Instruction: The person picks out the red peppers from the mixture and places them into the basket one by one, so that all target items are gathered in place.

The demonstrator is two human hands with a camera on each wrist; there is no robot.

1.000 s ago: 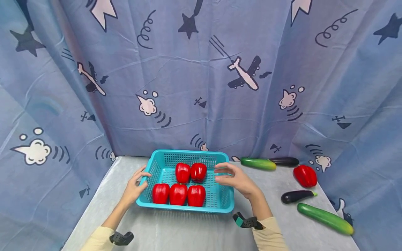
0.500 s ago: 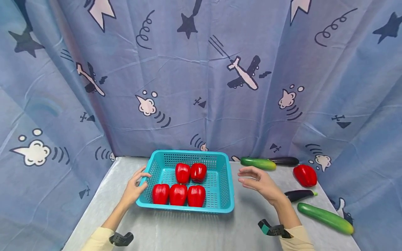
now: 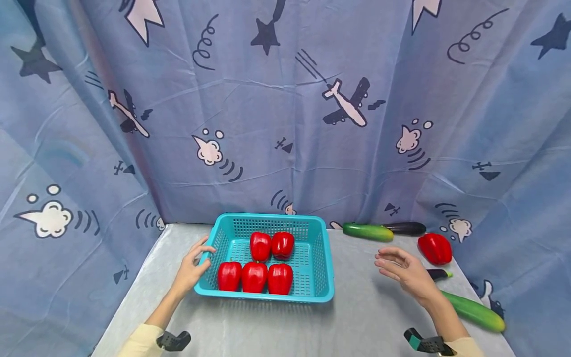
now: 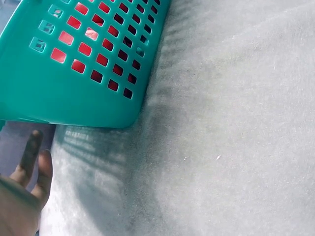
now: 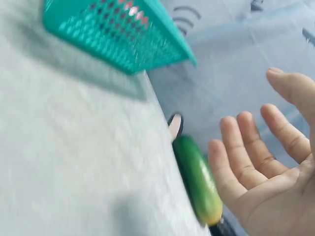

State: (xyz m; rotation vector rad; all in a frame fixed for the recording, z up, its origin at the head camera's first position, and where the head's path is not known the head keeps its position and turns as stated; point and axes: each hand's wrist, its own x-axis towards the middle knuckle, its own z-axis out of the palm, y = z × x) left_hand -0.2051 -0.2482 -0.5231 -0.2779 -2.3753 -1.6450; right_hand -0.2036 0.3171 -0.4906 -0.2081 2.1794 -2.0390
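A turquoise basket (image 3: pixel 308 299) with perforated walls holds several red bell peppers (image 3: pixel 255 277). My left hand (image 3: pixel 191 267) is at the basket's left rim, its loosely bent fingers overlapping the rim in the head view. In the left wrist view, two digits of the left hand (image 4: pixel 32 172) extend toward the basket's edge. My right hand (image 3: pixel 408 272) hovers over the table to the right of the basket, palm turned inward and fingers spread, holding nothing. Beyond it lies another red bell pepper (image 3: pixel 435 249). Part of a dark eggplant (image 3: pixel 438 274) is hidden behind the right hand.
A green cucumber-like vegetable with a yellow end (image 3: pixel 368 231) lies by the curtain (image 3: pixel 285 124), beside a second eggplant (image 3: pixel 407 228). A longer green one (image 3: pixel 477 313) lies along the table's right edge, partly covered by the right forearm.
My right hand has moved right from over the basket's right side toward the loose vegetables, staying empty. My left hand, the basket and the peppers have stayed in place.
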